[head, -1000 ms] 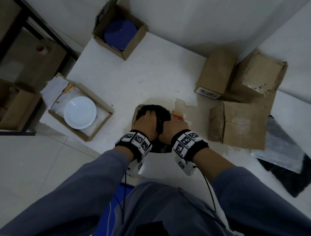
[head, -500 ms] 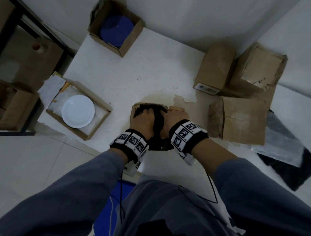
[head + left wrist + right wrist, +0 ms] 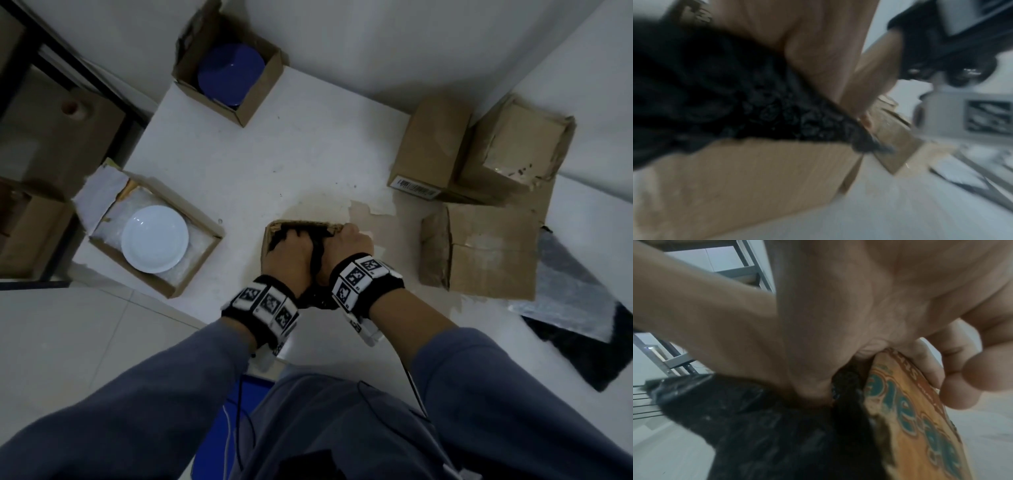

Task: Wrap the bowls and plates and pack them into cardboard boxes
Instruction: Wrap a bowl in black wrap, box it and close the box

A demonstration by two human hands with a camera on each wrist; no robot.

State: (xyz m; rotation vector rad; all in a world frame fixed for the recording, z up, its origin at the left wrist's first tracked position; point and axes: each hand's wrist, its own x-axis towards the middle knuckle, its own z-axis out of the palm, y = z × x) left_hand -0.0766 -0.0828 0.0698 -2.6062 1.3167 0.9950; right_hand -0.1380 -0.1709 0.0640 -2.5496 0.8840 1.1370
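Note:
A bundle wrapped in black bubble wrap [image 3: 317, 253] sits in a small open cardboard box [image 3: 270, 230] near the table's front edge. My left hand [image 3: 291, 251] lies on top of the bundle, fingers curled down over it into the box. My right hand [image 3: 347, 241] is on the box's right side. In the right wrist view its fingers [image 3: 957, 386] curl round the orange printed box wall [image 3: 920, 426] while the thumb presses the black wrap [image 3: 766, 426]. The left wrist view is blurred and shows black wrap [image 3: 760, 113] above the box side [image 3: 756, 178]. What the bundle holds is hidden.
A white plate [image 3: 154, 238] lies on bubble wrap in an open box [image 3: 209, 240] at the left. A blue dish [image 3: 230, 75] sits in an open box [image 3: 263, 99] at the back. Three cardboard boxes [image 3: 493, 253] crowd the right, with wrap sheets [image 3: 575, 308] beside them.
Both hands have moved forward and down with the black bundle, which now sits lower in the small box. The right hand has shifted onto the box's right wall.

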